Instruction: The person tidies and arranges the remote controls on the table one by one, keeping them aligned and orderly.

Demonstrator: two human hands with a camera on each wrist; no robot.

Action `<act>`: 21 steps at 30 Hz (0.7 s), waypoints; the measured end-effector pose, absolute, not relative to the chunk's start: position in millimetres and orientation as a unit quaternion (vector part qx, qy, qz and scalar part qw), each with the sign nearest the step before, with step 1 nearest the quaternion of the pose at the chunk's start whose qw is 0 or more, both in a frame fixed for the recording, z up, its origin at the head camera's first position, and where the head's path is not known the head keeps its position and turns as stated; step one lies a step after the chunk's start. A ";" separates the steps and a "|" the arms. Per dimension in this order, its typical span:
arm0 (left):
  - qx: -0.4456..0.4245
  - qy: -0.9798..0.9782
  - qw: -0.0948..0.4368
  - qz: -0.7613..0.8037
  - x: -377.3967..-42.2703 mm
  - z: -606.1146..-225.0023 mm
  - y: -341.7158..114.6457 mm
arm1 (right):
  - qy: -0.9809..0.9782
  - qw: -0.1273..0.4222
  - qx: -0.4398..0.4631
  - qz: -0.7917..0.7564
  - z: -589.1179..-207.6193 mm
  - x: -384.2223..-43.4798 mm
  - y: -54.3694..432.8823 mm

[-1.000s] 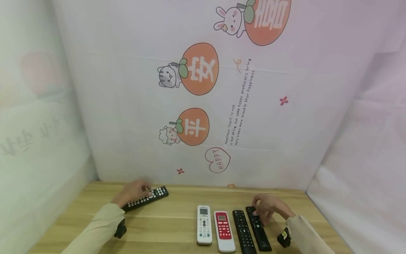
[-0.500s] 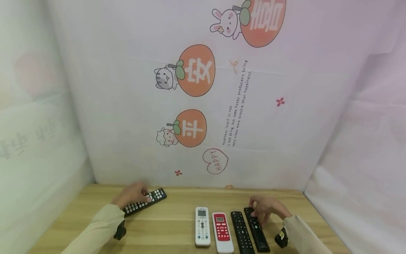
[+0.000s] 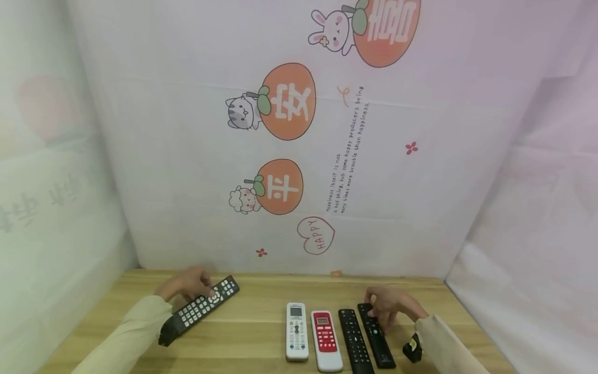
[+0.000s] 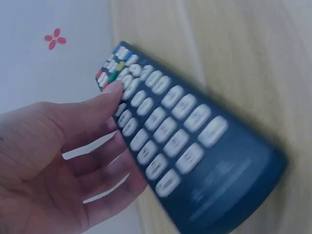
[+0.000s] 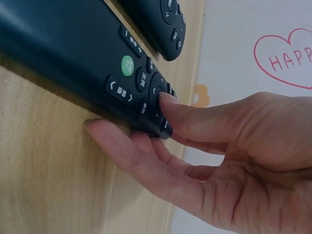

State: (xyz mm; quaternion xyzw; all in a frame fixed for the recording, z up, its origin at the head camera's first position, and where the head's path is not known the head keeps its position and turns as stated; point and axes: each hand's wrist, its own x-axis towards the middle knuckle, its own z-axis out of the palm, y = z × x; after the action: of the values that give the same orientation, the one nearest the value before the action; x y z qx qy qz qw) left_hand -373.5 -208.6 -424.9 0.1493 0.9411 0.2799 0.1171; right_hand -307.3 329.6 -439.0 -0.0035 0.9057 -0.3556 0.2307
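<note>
My left hand grips a black remote control with white buttons at the table's left. In the left wrist view, its thumb lies on the button face and the other fingers reach around the edge and underneath. My right hand pinches the far end of a slim black remote control, rightmost of a row. The right wrist view has the thumb on that remote's round pad, near a green button. Other fingers are at its side and partly hidden below it.
Left of the right-hand remote lie another black remote, a red-and-white remote and a white remote, side by side on the wooden table. Printed white cloth rises behind the table's back edge and at both sides.
The left-hand remote has shifted leftward and turned steeper, its near end now showing past the sleeve. My right hand keeps its place on the rightmost remote. The head view has shifted slightly.
</note>
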 end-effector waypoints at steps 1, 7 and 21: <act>0.144 0.938 0.123 0.289 -373.9 -424.3 -210.9 | 0.907 0.230 -0.007 -0.354 -438.8 -307.8 329.8; 0.148 0.923 0.126 0.332 -368.1 -424.9 -220.8 | 0.916 0.204 -0.007 -0.346 -437.6 -311.3 327.3; 0.135 0.877 0.144 0.438 -368.5 -424.5 -221.1 | 0.912 0.207 0.001 -0.355 -441.2 -306.4 329.6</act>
State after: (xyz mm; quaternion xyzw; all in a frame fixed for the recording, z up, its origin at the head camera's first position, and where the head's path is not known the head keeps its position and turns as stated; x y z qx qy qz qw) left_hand -368.5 -221.1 -424.5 0.1345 0.8772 0.4376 0.1443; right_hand -306.4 329.6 -441.2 0.0007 0.9117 -0.3552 0.2066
